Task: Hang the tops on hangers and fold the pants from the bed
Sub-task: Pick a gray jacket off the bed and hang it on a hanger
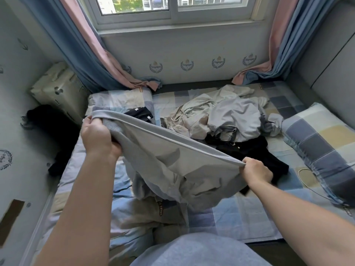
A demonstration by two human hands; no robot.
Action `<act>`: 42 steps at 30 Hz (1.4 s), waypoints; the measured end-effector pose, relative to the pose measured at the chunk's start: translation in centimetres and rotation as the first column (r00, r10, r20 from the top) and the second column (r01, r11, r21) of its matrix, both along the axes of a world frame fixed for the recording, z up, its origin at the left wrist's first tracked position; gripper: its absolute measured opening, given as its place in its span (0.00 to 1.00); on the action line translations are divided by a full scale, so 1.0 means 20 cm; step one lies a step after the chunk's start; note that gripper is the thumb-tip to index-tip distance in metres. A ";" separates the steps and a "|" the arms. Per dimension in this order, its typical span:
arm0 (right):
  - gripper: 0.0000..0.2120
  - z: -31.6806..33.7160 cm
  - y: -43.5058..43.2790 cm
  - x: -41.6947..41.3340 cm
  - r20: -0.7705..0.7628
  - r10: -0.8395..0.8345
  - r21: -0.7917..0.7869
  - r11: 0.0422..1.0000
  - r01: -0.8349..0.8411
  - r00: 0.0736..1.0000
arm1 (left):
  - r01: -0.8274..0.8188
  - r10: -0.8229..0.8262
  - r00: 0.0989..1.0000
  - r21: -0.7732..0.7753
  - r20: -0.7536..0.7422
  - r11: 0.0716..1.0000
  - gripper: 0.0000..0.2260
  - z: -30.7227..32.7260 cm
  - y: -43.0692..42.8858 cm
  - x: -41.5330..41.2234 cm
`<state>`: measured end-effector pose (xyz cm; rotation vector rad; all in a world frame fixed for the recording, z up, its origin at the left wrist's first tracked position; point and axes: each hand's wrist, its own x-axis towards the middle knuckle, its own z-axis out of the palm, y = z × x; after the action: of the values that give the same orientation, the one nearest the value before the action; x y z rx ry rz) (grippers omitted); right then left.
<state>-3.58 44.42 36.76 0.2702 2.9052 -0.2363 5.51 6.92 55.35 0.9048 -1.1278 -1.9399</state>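
Head view looks down on the checked bed (249, 217), above whose near-left part a grey garment (172, 166) hangs stretched, its lower folds sagging onto the sheet (123, 181). Left hand (98, 137) clenches its ribbed edge at far left; right hand (257, 172) pinches the same edge nearer, to the right. Top or pants cannot be told, and the pale clothes heap (230, 116) beyond partly hides a black garment (249, 150).

Nothing there could be read with certainty. A brown label (160, 208) on the checked bedding (240, 212) carried red letters too blurred to make out. The laurel-wreath crests (187, 65) on the wallpaper (172, 48) held tiny illegible script. A small white logo (138, 110) marked the folded black garment (141, 114), but its brand was unclear.
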 end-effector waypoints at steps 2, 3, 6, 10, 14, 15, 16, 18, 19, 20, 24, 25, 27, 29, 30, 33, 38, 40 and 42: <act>0.08 -0.01 0.05 -0.01 0.011 -0.008 0.024 1.000 0.008 1.000 | -0.034 0.034 0.999 -0.001 -0.011 0.999 0.10 -0.02 -0.05 0.01; 0.07 -0.02 0.06 -0.01 0.022 -0.016 0.026 1.000 0.016 1.000 | -0.040 0.040 0.999 -0.019 -0.001 0.999 0.10 -0.04 -0.06 0.01; 0.04 -0.01 0.03 -0.03 0.039 -0.037 -0.138 0.989 0.042 0.999 | -0.011 0.020 0.992 -0.070 0.123 0.997 0.12 -0.15 -0.06 0.02; 0.10 0.16 -0.17 -0.05 -0.060 -0.048 -0.529 0.849 0.009 0.997 | 0.085 -0.069 0.947 -0.036 0.315 0.996 0.10 -0.33 -0.05 0.02; 0.19 0.40 -0.40 -0.03 -0.030 -0.093 -0.831 0.556 0.027 0.995 | 0.346 -0.264 0.836 -0.089 0.481 0.934 0.08 -0.44 0.04 0.04; 0.19 0.47 -0.46 -0.01 -0.017 -0.085 -0.877 0.479 0.026 0.996 | 0.462 -0.349 0.789 -0.115 0.505 0.879 0.08 -0.45 0.10 0.05; 0.18 0.55 -0.52 0.00 -0.005 -0.073 -0.910 0.414 0.026 0.997 | 0.594 -0.451 0.724 -0.140 0.522 0.792 0.08 -0.46 0.16 0.07; 0.15 0.71 -0.63 0.03 0.004 -0.039 -0.950 0.311 0.016 0.999 | 0.833 -0.672 0.522 -0.144 0.525 0.534 0.13 -0.46 0.31 0.11; 0.15 0.79 -0.68 0.05 0.001 -0.017 -0.967 0.253 0.006 1.000 | 0.902 -0.738 0.414 -0.129 0.532 0.412 0.18 -0.46 0.38 0.13; 0.15 0.86 -0.72 0.07 0.001 0.008 -0.983 0.185 -0.001 1.000 | 0.931 -0.755 0.351 -0.122 0.553 0.344 0.22 -0.46 0.45 0.15; 0.14 1.05 -0.81 0.11 -0.011 0.070 -0.999 -0.038 -0.008 0.998 | 0.815 -0.391 0.549 -0.370 0.739 0.446 0.11 -0.45 0.52 0.11; 0.13 1.07 -0.81 0.11 -0.008 0.060 -0.998 -0.064 -0.004 0.998 | 0.777 -0.314 0.600 -0.442 0.736 0.449 0.09 -0.44 0.48 0.10; 0.10 1.08 -0.79 0.08 0.015 0.063 -0.995 -0.100 0.021 0.998 | 0.766 -0.374 0.635 -0.487 0.676 0.419 0.08 -0.41 0.40 0.08; 0.10 1.04 -0.74 0.05 0.031 0.121 -0.993 -0.108 0.044 0.992 | 0.769 -0.509 0.640 -0.478 0.576 0.425 0.07 -0.35 0.37 0.08; 0.12 1.01 -0.71 0.05 0.033 0.156 -0.995 -0.086 0.047 0.987 | 0.750 -0.548 0.661 -0.478 0.513 0.456 0.09 -0.33 0.36 0.08; 0.15 0.84 -0.62 0.08 0.047 0.273 -0.998 0.057 0.033 0.961 | 0.682 -0.554 0.731 -0.435 0.398 0.588 0.09 -0.25 0.36 0.06; 0.21 0.45 -0.57 0.29 0.092 0.461 -0.960 0.275 -0.044 0.883 | 0.626 -0.540 0.780 -0.379 0.317 0.682 0.12 -0.13 0.36 0.03; 0.29 0.32 -0.58 0.38 0.149 0.520 -0.922 0.380 -0.072 0.841 | 0.631 -0.577 0.775 -0.361 0.256 0.687 0.14 -0.07 0.38 0.03; 0.40 0.22 -0.62 0.44 0.203 0.543 -0.878 0.469 -0.094 0.815 | 0.639 -0.623 0.763 -0.344 0.171 0.688 0.13 0.02 0.42 0.04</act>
<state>5.32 32.05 41.24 -0.3759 1.9604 -1.2656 6.30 15.31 55.68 0.3430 -1.9621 -2.0919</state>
